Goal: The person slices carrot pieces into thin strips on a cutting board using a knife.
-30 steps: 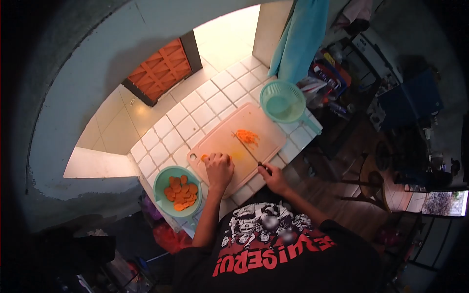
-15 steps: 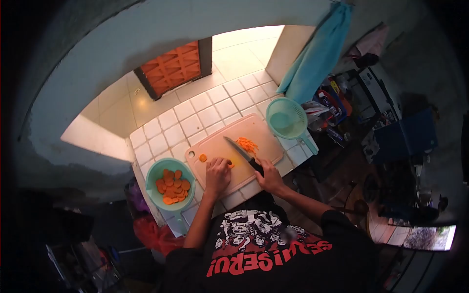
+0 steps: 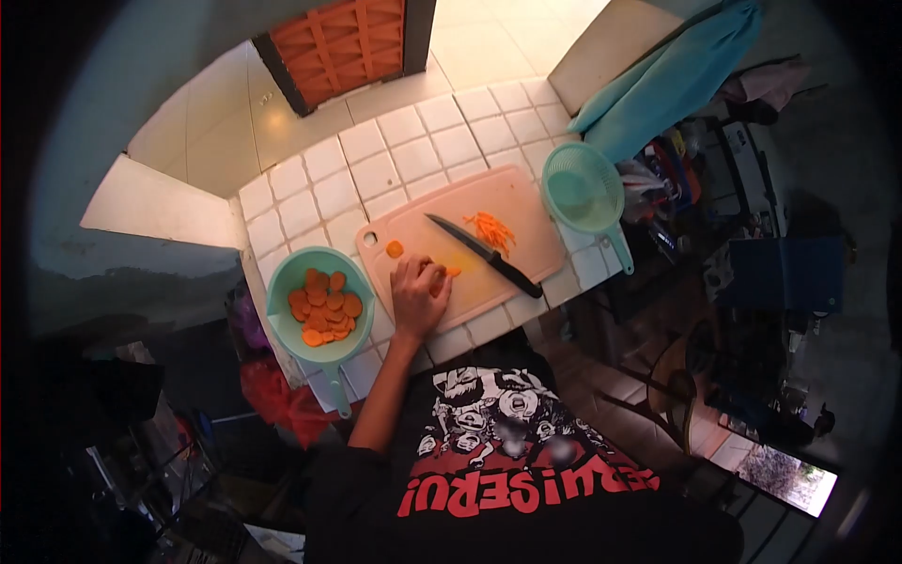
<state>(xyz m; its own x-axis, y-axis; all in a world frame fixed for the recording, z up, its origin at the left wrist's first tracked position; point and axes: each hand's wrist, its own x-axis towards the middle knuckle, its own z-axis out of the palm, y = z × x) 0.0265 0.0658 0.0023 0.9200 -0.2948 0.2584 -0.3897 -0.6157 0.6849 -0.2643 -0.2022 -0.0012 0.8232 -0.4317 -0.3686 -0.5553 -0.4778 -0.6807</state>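
My left hand (image 3: 421,293) rests on the pink cutting board (image 3: 413,218) with its fingers curled over carrot slices (image 3: 453,273), of which only an orange edge shows. Just beyond the fingertips lies a single round carrot slice (image 3: 395,249). A knife (image 3: 484,254) with a black handle lies untouched across the board, its handle reaching past the near edge. Thin carrot strips (image 3: 491,230) form a small pile to the right of the blade. My right hand is out of the picture.
Left of the board stands a green handled bowl (image 3: 279,287) of round carrot slices (image 3: 326,308). A green strainer (image 3: 583,188) sits at the right end of the white tiled counter (image 3: 385,141). A teal cloth (image 3: 667,80) hangs behind it.
My right hand has let go of the knife and left the view; the knife now lies on the board. My left hand stays at the carrot slices. The camera view has shifted.
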